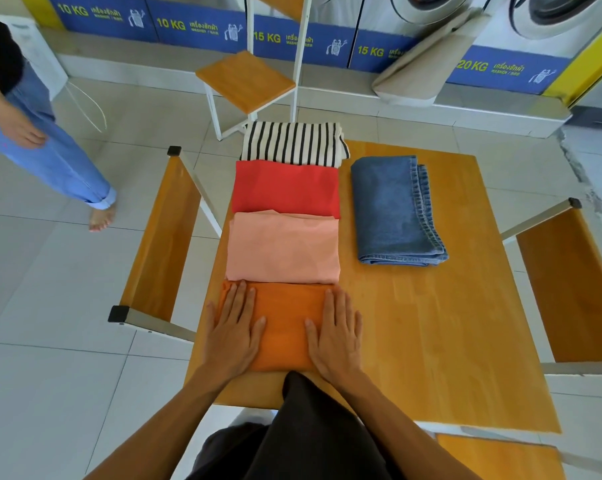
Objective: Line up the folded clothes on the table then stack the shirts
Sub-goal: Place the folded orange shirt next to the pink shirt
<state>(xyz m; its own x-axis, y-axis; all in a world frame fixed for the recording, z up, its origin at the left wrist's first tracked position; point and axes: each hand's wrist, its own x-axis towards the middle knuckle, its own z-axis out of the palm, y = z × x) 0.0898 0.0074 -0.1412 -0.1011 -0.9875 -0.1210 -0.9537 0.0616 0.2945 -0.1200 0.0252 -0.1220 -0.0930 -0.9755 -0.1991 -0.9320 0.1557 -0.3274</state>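
Apparently the lining-up is done: from the head view, orange shirt, pink shirt, red shirt and striped shirt run edge to edge away along the table, jeans beside the red shirt. Left hand and right hand lie flat, fingers spread, on the orange shirt (gripping nothing). Stacking remains.

I'm in a self-service laundromat: front-loading washing machines line the far wall above blue panels marked 10 KG, 15 KG and 20 KG, with a wooden folding table and stools on white floor tiles.
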